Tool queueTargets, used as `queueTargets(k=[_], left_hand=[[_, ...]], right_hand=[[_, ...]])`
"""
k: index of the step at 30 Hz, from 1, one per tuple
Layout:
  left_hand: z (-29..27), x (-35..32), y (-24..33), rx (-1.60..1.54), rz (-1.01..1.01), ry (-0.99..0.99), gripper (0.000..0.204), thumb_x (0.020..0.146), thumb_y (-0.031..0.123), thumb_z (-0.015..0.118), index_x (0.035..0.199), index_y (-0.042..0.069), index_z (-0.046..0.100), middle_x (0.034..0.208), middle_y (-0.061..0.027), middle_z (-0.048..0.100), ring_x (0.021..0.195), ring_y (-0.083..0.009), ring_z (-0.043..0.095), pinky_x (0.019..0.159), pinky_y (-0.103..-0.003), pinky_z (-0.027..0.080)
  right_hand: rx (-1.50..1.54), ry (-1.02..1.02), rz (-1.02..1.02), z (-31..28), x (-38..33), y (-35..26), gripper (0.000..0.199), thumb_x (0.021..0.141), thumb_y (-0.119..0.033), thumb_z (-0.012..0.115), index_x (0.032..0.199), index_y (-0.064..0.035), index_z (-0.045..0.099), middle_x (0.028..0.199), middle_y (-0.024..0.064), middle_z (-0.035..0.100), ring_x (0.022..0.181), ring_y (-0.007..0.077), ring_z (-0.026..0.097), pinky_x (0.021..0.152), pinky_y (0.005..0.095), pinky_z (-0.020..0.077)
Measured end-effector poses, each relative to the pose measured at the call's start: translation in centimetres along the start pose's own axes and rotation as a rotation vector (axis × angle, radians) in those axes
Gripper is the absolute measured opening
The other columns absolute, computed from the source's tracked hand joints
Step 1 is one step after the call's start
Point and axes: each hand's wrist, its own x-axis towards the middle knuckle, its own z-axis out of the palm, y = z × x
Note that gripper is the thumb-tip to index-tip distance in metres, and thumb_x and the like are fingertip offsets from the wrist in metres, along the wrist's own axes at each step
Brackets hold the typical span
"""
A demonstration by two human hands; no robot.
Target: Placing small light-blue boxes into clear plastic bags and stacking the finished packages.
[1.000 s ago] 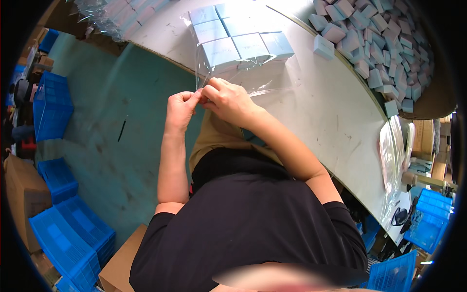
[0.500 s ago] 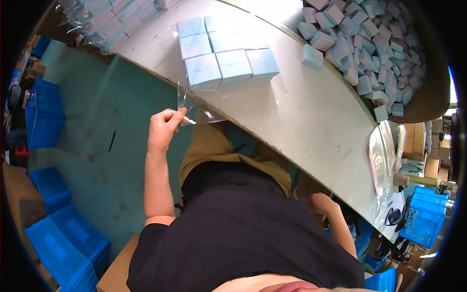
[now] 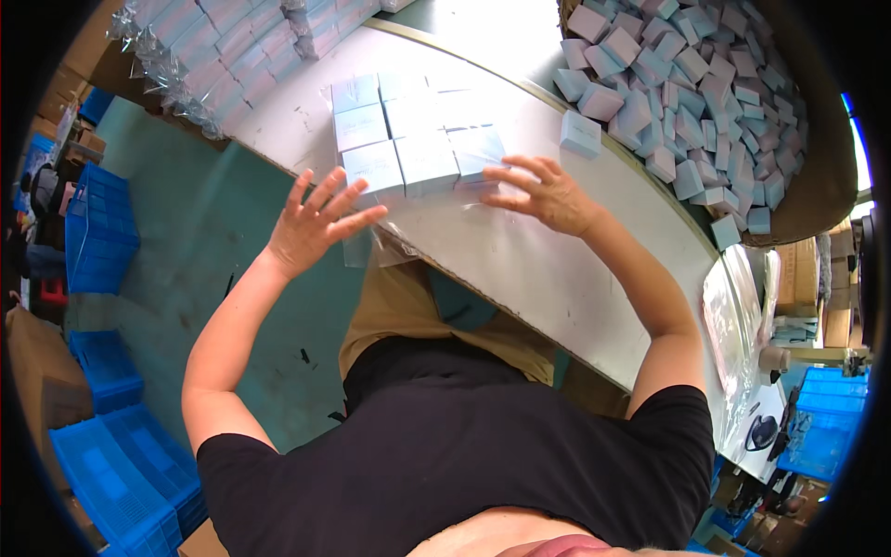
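1. Head view, the broadest thing first: the white counter [image 3: 520, 251] curves across the picture, and the work sits near its front edge, so the block should stay well back from that edge while it is handled.
2. The heap of loose pale-blue boxes [image 3: 687, 93] fills a round bin at the counter's far right; a single stray box [image 3: 581, 133] lies between that heap and the block. It lies near the right hand, so a wide sweep of that hand could knock it.
3. The wrapped bundles [image 3: 213, 46] lie at the far left, well apart from the hands.
4. The block of small boxes [image 3: 408, 135] lies in neat rows in front of the person; I judge the sound way is to press evenly from both flanks so the rows stay square.
5. The clear plastic bag [image 3: 371, 246] lies crumpled at the block's near edge, partly over the counter's lip; I judge it wants flattening before the block goes near it.
6. The left hand [image 3: 311, 227] is fully open, fingers spread, fingertips at the block's near-left corner, gripping nothing.
7. The right hand [image 3: 548, 195] is likewise spread flat, fingertips touching the near-right box, holding nothing.
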Motion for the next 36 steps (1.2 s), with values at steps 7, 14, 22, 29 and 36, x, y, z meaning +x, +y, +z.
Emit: queueTargets(k=[7,14,22,29,36], left_hand=[[0.1,-2.1,2.5,-0.327,-0.041,0.066,0.040,0.093,0.040,0.062,0.131,0.027,0.066,0.123,0.0021,0.051,0.112,-0.0180,0.044,0.103,-0.042,0.033],[2.2,1.6,5.0,-0.932,-1.200,0.208,0.040,0.110,0.028,0.040,0.133,0.009,0.066,0.065,-0.0023,0.055,0.068,-0.0144,0.051,0.077,-0.034,0.042],[4.9,3.3,4.2,-0.948,-1.296,0.052,0.033,0.105,0.018,0.045,0.103,-0.005,0.069,0.086,-0.0272,0.068,0.067,-0.0448,0.053,0.067,-0.041,0.049],[-3.5,0.3,9.9,-1.385,-1.597,-0.194,0.035,0.106,0.022,0.048,0.099,-0.005,0.070,0.076,-0.0042,0.064,0.071,-0.0142,0.055,0.065,-0.035,0.047],[-2.6,1.0,9.1,-1.780,-1.587,0.048,0.066,0.103,0.045,0.055,0.151,0.005,0.034,0.125,-0.0062,0.060,0.098,-0.0136,0.060,0.080,-0.027,0.049]], right_hand=[[0.327,0.149,0.035,1.9,-1.3,-1.3,0.031,0.094,-0.018,0.067,0.125,-0.0154,0.070,0.134,0.0054,0.061,0.113,0.0245,0.064,0.087,0.0362,0.0556],[0.817,0.609,0.894,4.7,2.4,-3.1,0.031,0.106,-0.025,0.056,0.122,-0.0034,0.070,0.080,0.0065,0.062,0.062,0.0120,0.061,0.057,0.0270,0.0495],[1.089,0.471,1.320,7.9,2.8,-3.7,0.046,0.102,-0.041,0.059,0.083,-0.0008,0.070,0.059,0.0049,0.058,0.052,0.0144,0.052,0.052,0.0317,0.0423],[1.141,0.322,1.328,3.9,-1.2,-9.9,0.034,0.103,-0.028,0.058,0.095,0.0010,0.072,0.065,0.0034,0.060,0.056,0.0126,0.055,0.052,0.0323,0.0422],[1.299,0.220,1.232,2.2,0.2,-9.4,0.038,0.105,-0.033,0.056,0.101,-0.0006,0.075,0.064,-0.0011,0.057,0.057,0.0091,0.055,0.056,0.0256,0.0467]])
